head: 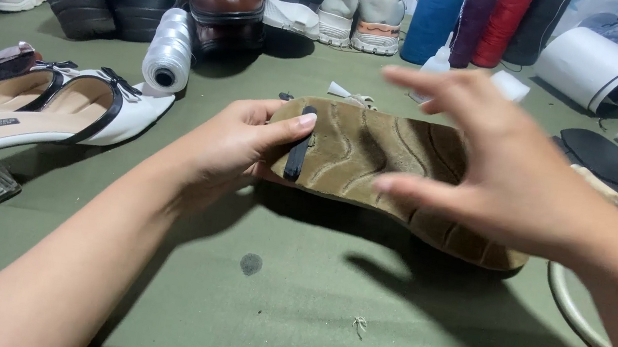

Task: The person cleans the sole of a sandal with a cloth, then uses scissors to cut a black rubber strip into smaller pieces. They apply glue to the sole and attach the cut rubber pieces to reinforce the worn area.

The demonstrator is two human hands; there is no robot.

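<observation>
The green worktop (289, 316) carries everything. One tan shoe sole (375, 159) is held up over its middle, bottom side showing. The left hand (236, 147) grips one end, thumb pressing one small black strip (298, 152). The right hand (502, 172) hovers over the other end with spread fingers, gripping nothing and hiding part of it. Four thread spools (467, 22) stand behind; the last one is cut off.

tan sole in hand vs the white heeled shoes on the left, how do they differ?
The tan sole is held up off the green table by the left hand, tread side up; the white heeled shoes lie on the table, untouched. The sole is worn, grooved and flat, with a black strip under the thumb; the shoes are glossy, with black trim, bows and clear heels. The right hand hovers open over the sole. Both are footwear pieces.
</observation>
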